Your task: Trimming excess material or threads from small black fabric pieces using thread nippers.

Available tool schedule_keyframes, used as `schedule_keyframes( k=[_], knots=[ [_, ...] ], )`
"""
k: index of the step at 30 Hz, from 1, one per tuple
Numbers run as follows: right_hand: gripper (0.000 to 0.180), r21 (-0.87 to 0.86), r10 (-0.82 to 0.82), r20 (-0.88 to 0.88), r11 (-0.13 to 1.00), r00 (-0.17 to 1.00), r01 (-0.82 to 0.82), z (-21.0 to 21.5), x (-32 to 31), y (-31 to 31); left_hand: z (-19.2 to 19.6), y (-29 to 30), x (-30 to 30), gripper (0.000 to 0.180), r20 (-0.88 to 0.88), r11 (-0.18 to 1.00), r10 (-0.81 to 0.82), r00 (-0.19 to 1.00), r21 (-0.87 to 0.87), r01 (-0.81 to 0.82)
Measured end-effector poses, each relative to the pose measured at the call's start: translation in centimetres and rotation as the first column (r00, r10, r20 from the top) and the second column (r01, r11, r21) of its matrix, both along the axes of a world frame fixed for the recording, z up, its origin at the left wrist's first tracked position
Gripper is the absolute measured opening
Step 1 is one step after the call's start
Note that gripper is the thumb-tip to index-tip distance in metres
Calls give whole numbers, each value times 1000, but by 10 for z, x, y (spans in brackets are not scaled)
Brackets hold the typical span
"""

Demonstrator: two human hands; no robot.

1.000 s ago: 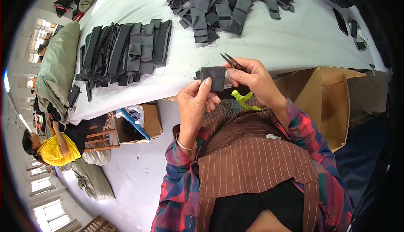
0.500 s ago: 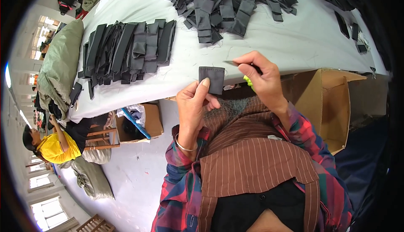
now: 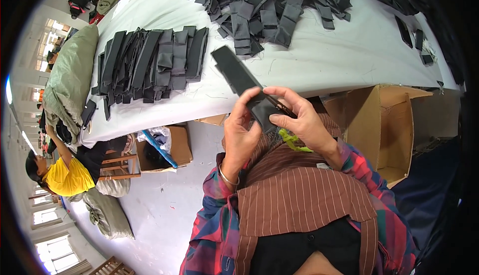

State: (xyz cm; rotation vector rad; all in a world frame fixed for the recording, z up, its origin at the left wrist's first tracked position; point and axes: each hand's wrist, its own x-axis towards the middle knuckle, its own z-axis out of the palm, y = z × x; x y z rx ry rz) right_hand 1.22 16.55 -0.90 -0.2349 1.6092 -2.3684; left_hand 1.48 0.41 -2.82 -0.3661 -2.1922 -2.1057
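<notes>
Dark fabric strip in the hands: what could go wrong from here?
1. The dark snips in the right hand sit close against the dark fabric strip; a slip could nick the cloth.
2. The left hand grips that strip near the snips, so a finger might get jabbed.
3. The bright green band below the right hand might snag.

On the white cloth-covered table (image 3: 319, 68), a row of dark grey fabric strips (image 3: 149, 65) lies left, with a heap of dark grey fabric pieces (image 3: 269, 15) behind it to the right. From the left hand (image 3: 241, 136) and right hand (image 3: 305, 125), before the table's near edge, a long dark grey fabric strip (image 3: 234, 70) points toward the gap between row and heap. A tall brown cardboard box (image 3: 364, 113) stands to their right, a low brown cardboard box (image 3: 181, 146) on the grey floor (image 3: 164, 200) to their left, an olive woven sack (image 3: 74, 68) at the table's left end.
</notes>
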Motion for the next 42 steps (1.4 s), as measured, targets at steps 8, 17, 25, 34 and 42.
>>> schedule_keyframes(
  k=[8, 17, 25, 34, 42],
  knots=[
    [57, 526, 61, -468, 821, 882, 222, -12, 3, -2, 1, -16, -16, 46, 398, 832, -35, 917, 520, -193],
    [58, 774, 377, -569, 545, 731, 322, -10, 7, -6, -8, -20, -32, 29, 421, 915, 109, 900, 312, -256],
    [33, 484, 85, -320, 871, 944, 85, -11, 5, -7, -16, -34, -29, 30, 522, 780, -67, 850, 559, -281],
    [25, 503, -19, -342, 841, 940, 200, -20, -2, -2, -5, -35, -27, 39, 488, 771, -95, 867, 588, -246],
    [18, 636, -50, -361, 717, 931, 285, -3, -6, 3, 5, -18, -17, 60, 306, 800, 148, 940, 522, -296]
  ],
)
